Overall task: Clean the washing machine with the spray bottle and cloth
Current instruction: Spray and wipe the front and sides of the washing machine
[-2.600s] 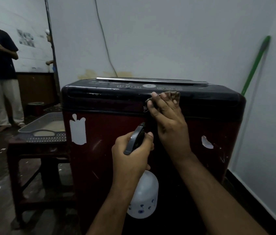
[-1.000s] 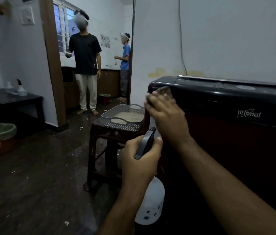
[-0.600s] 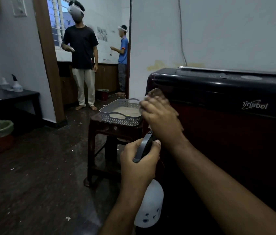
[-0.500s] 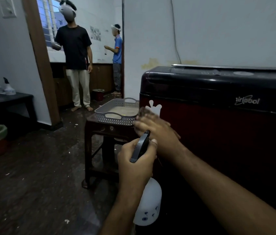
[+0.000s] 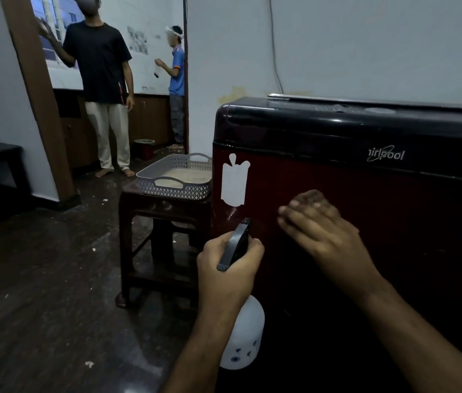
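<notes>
The washer (image 5: 351, 194) fills the right half of the frame, black top over a dark red front, its right side cut off by the frame edge. My right hand (image 5: 323, 231) lies flat on the red front at centre, fingers straight and blurred, pressing a dark cloth (image 5: 313, 195) of which only a scrap shows above my fingertips; the rest is hidden under my palm. My left hand (image 5: 228, 268) sits low at centre, fingers curled round the neck of the spray bottle (image 5: 242, 341); its black trigger (image 5: 235, 243) sticks up above my knuckles and its white body hangs below my wrist. The nozzle is hard to make out against the dark front.

A white sticker (image 5: 234, 181) is on the red front, above and left of my right hand. Left of the washer a stool (image 5: 150, 211) carries a grey basket (image 5: 175, 177). Two people (image 5: 102, 80) stand at upper left, the taller one's head cut off by the top edge.

Half a second ago my right hand was at the washer's left edge, just below the sticker; now it is further right across the front. The left hand's hold on the bottle is unchanged.
</notes>
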`<state>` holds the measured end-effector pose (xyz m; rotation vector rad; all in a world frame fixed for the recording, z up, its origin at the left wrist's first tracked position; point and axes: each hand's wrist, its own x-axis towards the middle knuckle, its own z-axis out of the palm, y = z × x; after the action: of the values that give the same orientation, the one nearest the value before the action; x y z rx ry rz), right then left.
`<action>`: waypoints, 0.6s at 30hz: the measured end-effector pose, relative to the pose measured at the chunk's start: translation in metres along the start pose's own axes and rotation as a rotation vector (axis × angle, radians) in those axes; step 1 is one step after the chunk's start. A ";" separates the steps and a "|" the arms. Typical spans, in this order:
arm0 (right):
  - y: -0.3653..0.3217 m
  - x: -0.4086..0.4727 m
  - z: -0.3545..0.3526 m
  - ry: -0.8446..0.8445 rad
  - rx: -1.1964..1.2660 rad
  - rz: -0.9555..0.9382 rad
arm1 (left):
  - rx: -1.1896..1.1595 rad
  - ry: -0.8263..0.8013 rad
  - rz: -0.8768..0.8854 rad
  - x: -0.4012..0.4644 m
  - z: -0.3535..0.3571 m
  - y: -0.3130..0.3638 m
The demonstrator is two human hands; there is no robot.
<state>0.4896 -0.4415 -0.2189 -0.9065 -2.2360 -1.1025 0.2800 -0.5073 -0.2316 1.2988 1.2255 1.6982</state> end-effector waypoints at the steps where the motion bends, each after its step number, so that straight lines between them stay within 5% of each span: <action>1: 0.004 -0.002 -0.006 0.045 0.012 0.066 | -0.009 -0.002 0.015 -0.001 0.003 -0.001; 6: -0.024 0.056 0.011 0.207 0.083 0.243 | -0.061 0.047 -0.019 -0.015 0.011 -0.009; 9: -0.045 0.052 0.036 -0.018 0.047 -0.045 | -0.050 0.060 -0.014 -0.020 0.006 -0.014; 12: -0.037 0.014 0.028 -0.155 0.018 -0.091 | -0.025 0.044 0.002 -0.022 -0.002 -0.020; 18: -0.032 0.067 0.019 0.102 0.075 0.175 | -0.027 0.084 -0.024 -0.032 -0.004 -0.031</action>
<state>0.4189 -0.4176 -0.2013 -0.9715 -2.0582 -0.9571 0.2842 -0.5267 -0.2717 1.2029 1.2568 1.7616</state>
